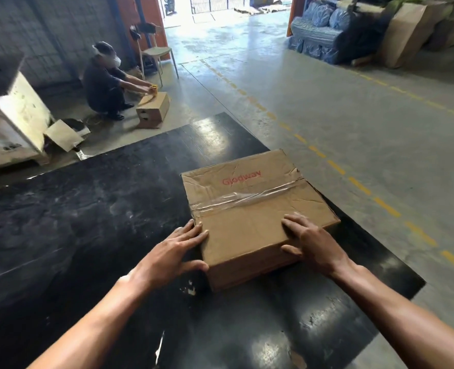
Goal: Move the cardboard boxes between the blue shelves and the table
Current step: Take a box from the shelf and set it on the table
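Forearms: both reached in from the near side over the black worktop (87,222) and met at the box's near end.
Left hand (172,251): laid over the near-left corner, fingers (194,233) spread and fairly straight along the left edge, thumb on the near face. It pressed rather than clutched.
Right hand (314,243): flat on the lid by the near-right corner, fingers (292,222) straight, thumb down on the near face.
Why held so: with a hand at each near corner, I judged the person was sliding or squaring the box, or steadying it before a lift. Neither hand was under it.
Box (242,187): taped shut and creased, it lay flat on the worktop's right part, turned slightly askew.
Edges: the box's right side ran close along the worktop's right edge. Whether the far-right corner overhung it, I could not tell.
Open room: a broad bare stretch of worktop lay to the left and beyond, so a push that way looked safest.
Floor (327,102): open concrete lay on the right, crossed by a dashed yellow line (359,186).
Bystander (100,86): crouched well apart at far left over a small carton (152,110).
Shelves: no blue shelves in view.
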Motion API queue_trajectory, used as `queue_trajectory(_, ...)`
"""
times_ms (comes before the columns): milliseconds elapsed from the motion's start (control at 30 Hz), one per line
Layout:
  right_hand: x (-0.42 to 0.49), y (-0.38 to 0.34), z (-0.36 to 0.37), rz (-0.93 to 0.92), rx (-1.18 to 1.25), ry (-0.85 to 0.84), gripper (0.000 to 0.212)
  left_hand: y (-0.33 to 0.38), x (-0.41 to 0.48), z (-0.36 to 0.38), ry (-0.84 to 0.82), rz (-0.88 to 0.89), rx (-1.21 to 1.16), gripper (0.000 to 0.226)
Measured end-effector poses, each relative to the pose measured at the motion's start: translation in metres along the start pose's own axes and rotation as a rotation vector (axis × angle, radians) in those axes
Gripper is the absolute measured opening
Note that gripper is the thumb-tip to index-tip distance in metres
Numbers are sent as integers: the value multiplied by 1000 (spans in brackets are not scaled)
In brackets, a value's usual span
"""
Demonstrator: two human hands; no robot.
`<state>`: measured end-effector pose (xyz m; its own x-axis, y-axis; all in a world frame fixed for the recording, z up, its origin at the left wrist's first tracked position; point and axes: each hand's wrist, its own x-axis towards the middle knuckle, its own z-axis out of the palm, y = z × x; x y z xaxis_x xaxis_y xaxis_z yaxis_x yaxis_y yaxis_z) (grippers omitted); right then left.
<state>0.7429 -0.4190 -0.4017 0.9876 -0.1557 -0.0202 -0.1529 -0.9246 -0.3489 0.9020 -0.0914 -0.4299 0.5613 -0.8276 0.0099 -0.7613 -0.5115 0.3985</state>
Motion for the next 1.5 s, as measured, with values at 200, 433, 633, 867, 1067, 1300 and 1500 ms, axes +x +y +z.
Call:
queue_trajectory(200,-2,15,2,51,-23,89,65,26,-7,23,164,8,-39,89)
queue_trajectory(433,-1,6,8,211,112,181,58,102,-26,65,293,107,48,52)
queue_trajectory(633,-22,-32,22,201,263,160,66,38,-1,12,151,8,32,85)
queue_trajectory(867,-54,-73,47,224,395,100,103,-37,5,-45,42,-320,-7,112)
queue_trajectory(1067,-56,-87,62,275,466,86,122,-35,-4,-50,112,-469,-178,112)
queue_trajectory(1300,-31,-41,24,311,451,134,105,36,-47,1,319,-512,-156,91)
queue_trajectory(1500,-6,-21,0,331,408,-13,102,35,-26,-1,149,-422,-562,108)
